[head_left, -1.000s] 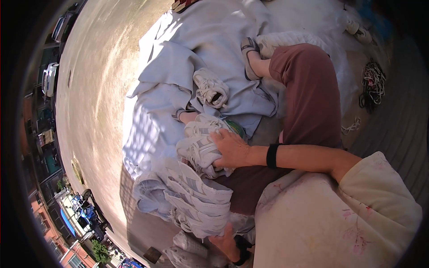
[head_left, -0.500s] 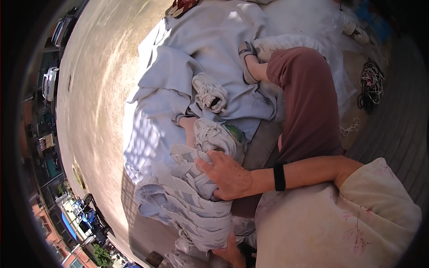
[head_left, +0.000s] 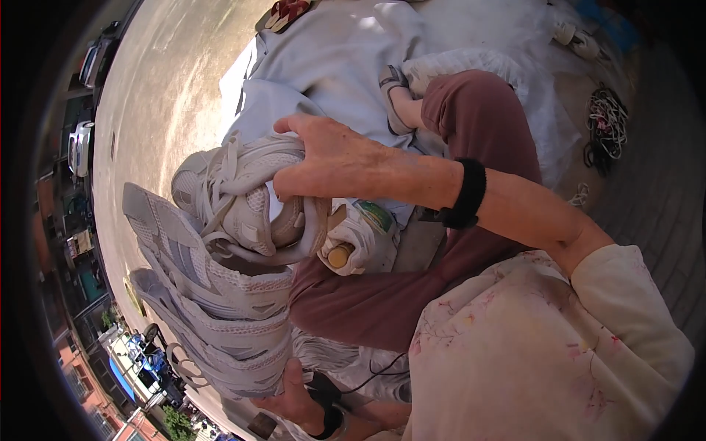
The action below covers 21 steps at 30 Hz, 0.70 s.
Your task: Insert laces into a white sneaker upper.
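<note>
Cloth (head_left: 346, 59), grey, creased, spread on ground. Shoe stack (head_left: 228, 312), pale, nested, tilted, in front of cloth's lower left edge as I see it; my left hand (head_left: 296, 403) clasps its near end, thumb showing, most fingers hidden. Laced shoe (head_left: 257, 173) right at stack's top; my right hand (head_left: 346, 158) grips it, fingers over side. White bundle (head_left: 379, 246), just right of shoe. Cord tangle (head_left: 609, 128) beyond cloth's right edge. Red sandal (head_left: 288, 13) at cloth's top left corner.

We are outdoors, by a yard or street: sunlit ground (head_left: 169, 95), a white car (head_left: 79, 149), an orange building (head_left: 82, 378) and greenery (head_left: 178, 424) show it.
</note>
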{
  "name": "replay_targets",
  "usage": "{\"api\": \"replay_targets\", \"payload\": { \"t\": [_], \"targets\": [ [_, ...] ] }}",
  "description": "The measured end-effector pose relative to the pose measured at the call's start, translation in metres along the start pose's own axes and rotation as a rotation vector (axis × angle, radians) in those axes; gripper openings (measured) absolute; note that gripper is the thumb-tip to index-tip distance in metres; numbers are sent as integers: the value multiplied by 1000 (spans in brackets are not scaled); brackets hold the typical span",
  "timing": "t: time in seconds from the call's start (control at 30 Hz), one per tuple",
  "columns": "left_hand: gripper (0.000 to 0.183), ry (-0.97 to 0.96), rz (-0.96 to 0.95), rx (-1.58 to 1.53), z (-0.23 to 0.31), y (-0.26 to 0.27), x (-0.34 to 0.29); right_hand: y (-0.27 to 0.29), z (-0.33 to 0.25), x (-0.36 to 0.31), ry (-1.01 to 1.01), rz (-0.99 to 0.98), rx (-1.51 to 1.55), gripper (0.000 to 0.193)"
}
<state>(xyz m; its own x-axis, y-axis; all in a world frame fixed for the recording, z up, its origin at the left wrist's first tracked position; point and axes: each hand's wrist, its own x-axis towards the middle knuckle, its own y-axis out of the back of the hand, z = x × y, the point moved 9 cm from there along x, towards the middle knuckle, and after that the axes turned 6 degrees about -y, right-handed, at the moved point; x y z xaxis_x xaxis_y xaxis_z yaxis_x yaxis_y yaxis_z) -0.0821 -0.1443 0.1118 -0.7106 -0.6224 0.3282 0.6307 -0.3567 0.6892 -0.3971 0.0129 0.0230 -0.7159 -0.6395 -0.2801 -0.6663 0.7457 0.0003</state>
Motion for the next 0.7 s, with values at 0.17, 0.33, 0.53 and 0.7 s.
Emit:
{"api": "replay_targets", "payload": {
  "t": [0.17, 0.33, 0.53, 0.7],
  "targets": [
    [66, -67, -62, -277, 55, -42, 56, 28, -4, 12, 46, 125, 152, 78],
    [48, 63, -191, -214, 46, -71, 50, 10, 56, 13, -118, 74, 244, 80],
    [50, 265, -161, 8, 6, -26, 9, -62, 91, -22, -257, -61, 122, 78],
    [48, 499, -174, 74, -31, -8, -46, -136, 131, -50, -199, -97, -67, 79]
  ]
}}
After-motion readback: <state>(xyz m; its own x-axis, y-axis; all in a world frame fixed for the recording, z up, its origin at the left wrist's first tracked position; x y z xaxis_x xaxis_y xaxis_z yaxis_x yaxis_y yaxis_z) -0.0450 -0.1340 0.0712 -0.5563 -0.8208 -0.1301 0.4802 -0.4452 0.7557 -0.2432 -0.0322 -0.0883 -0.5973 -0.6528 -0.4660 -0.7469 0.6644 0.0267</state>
